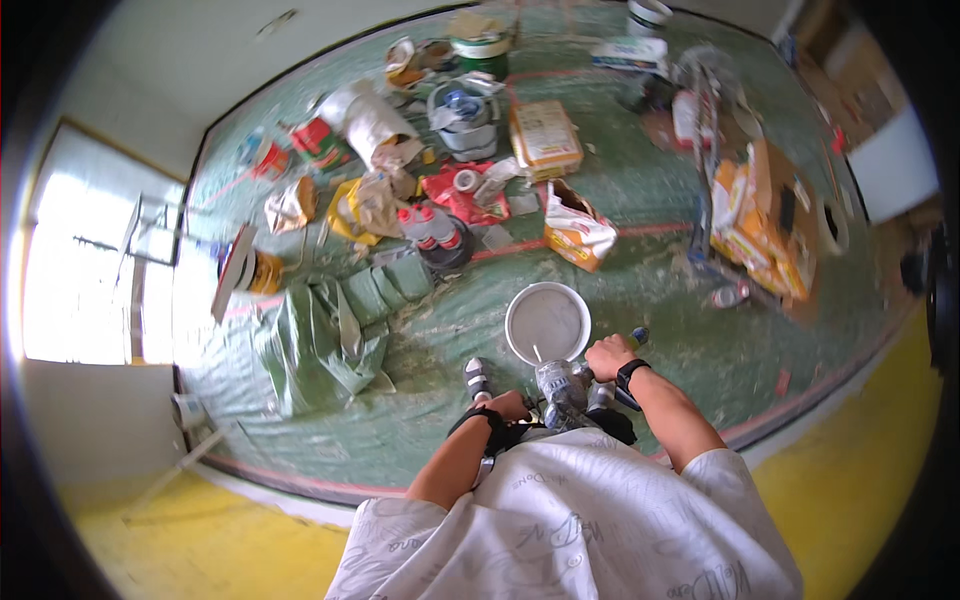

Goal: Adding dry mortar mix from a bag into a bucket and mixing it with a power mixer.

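A power mixer (561, 390), smeared with dried plaster, is held close to my body. My right hand (609, 357) is closed around its side handle, whose blue-and-yellow end sticks out past the fingers. At the mixer's other side my left hand (510, 406) grips a dark part, mostly hidden by the hand and wrist. Just beyond lies a round white bucket (548, 324) with a greyish, smooth mass in it. The mixer's thin shaft reaches over the near rim into the bucket; its lower end is hidden.
Green sheeting (442, 337) covers the floor, with a crumpled fold (322, 337) at left. Beyond the bucket stand an opened orange-and-white bag (576, 229), red-capped bottles (431, 229) in a dark tub and a grey bucket (465, 139). Orange bags and cardboard (772, 217) lie at right.
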Tool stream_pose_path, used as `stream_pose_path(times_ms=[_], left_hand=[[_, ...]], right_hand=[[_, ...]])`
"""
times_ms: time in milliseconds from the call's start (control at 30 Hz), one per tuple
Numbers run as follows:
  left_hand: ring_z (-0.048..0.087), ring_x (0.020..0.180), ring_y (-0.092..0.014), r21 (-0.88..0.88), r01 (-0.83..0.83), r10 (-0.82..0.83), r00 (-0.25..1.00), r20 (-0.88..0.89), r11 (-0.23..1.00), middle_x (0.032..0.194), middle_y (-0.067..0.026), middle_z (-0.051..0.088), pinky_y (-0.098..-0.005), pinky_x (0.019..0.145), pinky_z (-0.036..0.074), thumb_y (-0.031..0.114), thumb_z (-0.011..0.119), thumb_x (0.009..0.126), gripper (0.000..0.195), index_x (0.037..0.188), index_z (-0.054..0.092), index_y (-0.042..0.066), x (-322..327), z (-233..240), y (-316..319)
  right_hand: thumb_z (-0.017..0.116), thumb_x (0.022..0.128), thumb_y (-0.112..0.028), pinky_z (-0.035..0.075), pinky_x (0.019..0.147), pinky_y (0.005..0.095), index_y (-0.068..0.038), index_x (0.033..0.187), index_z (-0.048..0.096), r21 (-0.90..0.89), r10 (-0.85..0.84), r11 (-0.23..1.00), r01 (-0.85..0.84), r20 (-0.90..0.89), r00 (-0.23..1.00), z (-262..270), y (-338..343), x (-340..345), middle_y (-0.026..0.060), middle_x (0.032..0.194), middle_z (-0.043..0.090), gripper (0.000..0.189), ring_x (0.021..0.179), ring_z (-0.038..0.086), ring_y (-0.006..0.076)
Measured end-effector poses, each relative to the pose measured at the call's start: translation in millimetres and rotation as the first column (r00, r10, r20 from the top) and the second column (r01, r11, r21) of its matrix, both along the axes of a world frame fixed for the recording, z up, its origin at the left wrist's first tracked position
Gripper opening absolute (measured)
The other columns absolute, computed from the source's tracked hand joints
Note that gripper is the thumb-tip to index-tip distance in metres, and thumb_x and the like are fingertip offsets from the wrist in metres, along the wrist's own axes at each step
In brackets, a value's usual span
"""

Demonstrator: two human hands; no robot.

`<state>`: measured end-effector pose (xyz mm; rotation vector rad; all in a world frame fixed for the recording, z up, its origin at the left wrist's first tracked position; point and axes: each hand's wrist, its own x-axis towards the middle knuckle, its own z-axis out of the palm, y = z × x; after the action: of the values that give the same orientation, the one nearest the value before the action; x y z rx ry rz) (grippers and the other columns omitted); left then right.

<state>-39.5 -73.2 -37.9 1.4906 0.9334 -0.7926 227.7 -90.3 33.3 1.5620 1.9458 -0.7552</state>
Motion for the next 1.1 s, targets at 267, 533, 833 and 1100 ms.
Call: stream_pose_path(times_ms=[267, 533, 833, 1100], left_hand=[[0.066, 0.083, -0.024, -0.029, -0.057, 0.054, 0.994, -0.096, 0.998, 0.095, -0.0067, 0.069, -0.0421, 0.079, 0.050, 0.036, 0.068, 0.070, 0.036, 0.095, 0.072, 0.010, -23, 10, 20], [0.065, 0.090, -0.020, 0.050, -0.071, 0.072, 0.997, -0.021, 0.996, 0.099, -0.0036, 0.070, -0.0380, 0.078, 0.050, 0.044, 0.071, 0.068, 0.045, 0.098, 0.072, 0.011, -33, 56, 31], [0.062, 0.078, -0.019, -0.059, 0.075, -0.076, 0.997, -0.010, 0.995, 0.074, -0.0037, 0.066, -0.0366, 0.073, 0.046, 0.050, 0.066, 0.070, 0.038, 0.066, 0.067, 0.013, -5, 10, 26], [0.060, 0.063, -0.015, 0.010, 0.208, -0.207, 0.974, -0.088, 0.978, 0.066, -0.0002, 0.062, -0.0374, 0.061, 0.047, 0.036, 0.062, 0.075, 0.027, 0.068, 0.064, 0.010, 22, 6, 5]], right_hand=[[0.063, 0.068, -0.017, 0.052, 0.079, 0.0408, -0.009, 0.088, 0.072, -0.038, 0.262, 0.965, -0.259, 0.113, 0.959, 33, 67, -47, 0.0138, 0.093, 0.069, 0.023, 0.091, 0.067, 0.0283], [0.061, 0.065, -0.015, 0.052, 0.077, 0.0426, -0.010, 0.086, 0.070, -0.002, 0.287, 0.957, -0.290, 0.155, 0.945, 24, 66, -43, 0.0155, 0.087, 0.069, 0.023, 0.086, 0.067, 0.0322], [0.061, 0.067, -0.013, 0.050, 0.079, 0.0424, -0.009, 0.084, 0.072, 0.035, 0.159, 0.985, -0.168, 0.185, 0.970, 40, 47, -23, 0.0157, 0.089, 0.069, 0.021, 0.087, 0.067, 0.0320], [0.061, 0.069, -0.016, 0.050, 0.080, 0.0428, -0.009, 0.086, 0.072, -0.019, -0.005, 1.000, 0.009, 0.184, 0.983, 20, -1, 4, 0.0162, 0.091, 0.069, 0.021, 0.089, 0.066, 0.0325]])
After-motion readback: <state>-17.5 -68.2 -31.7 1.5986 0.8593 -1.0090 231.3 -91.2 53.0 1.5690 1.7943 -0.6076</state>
